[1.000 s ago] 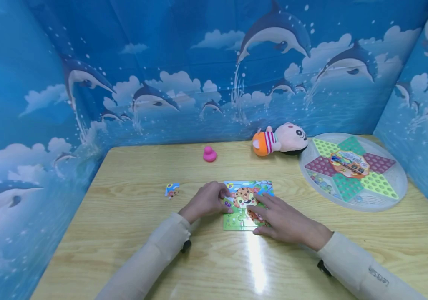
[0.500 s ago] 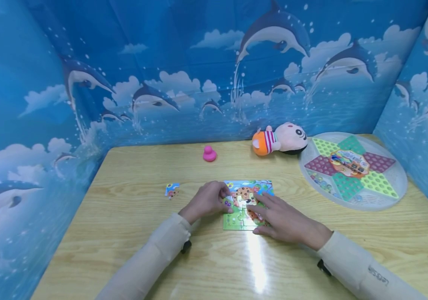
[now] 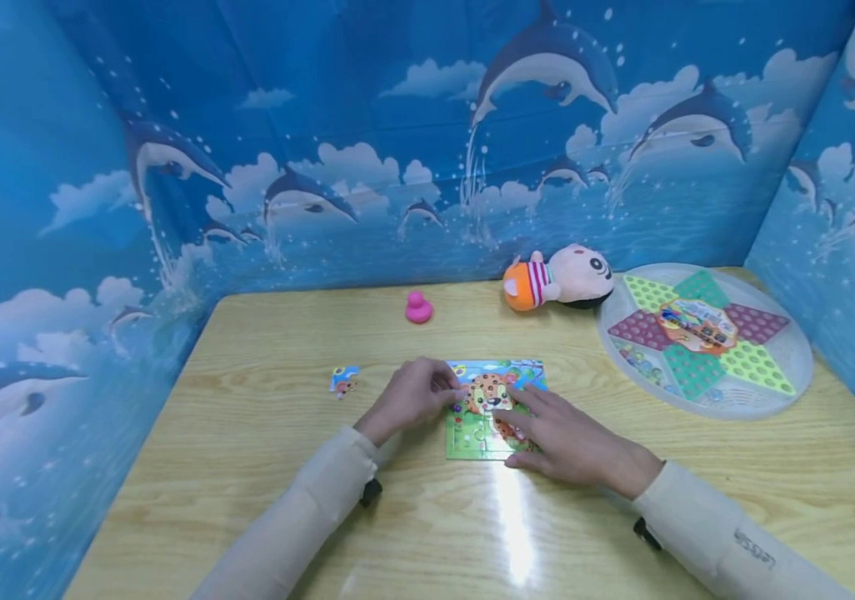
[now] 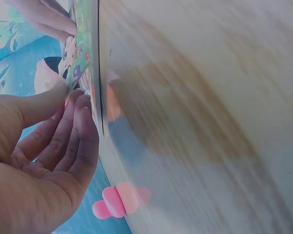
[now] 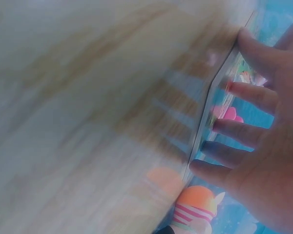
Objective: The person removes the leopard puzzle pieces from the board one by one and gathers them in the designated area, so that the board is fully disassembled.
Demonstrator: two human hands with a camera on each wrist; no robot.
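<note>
A jigsaw puzzle (image 3: 482, 442) with a spotted leopard cub on green and blue lies flat on the wooden table. At its left side my left hand (image 3: 414, 393) pinches a puzzle piece (image 4: 79, 69) between thumb and fingertips; the left wrist view shows the piece tilted above the puzzle's surface. My right hand (image 3: 566, 435) lies over the puzzle's right part, fingers spread and resting on it, with the thumb at the near edge. That hand hides part of the picture. Left of the puzzle, a separate puzzle piece (image 3: 343, 381) in blue and brown lies on the table.
A pink toy duck (image 3: 418, 308) stands towards the back. Behind the puzzle lies a plush doll (image 3: 558, 279) in a striped top. A round Chinese checkers board (image 3: 705, 400) with marbles occupies the back right. Dolphin-printed curtains (image 3: 367, 225) border the table.
My left hand has shifted slightly, its thumb moving up along the puzzle's left side, so more of the left green area shows. My right hand stays in place.
</note>
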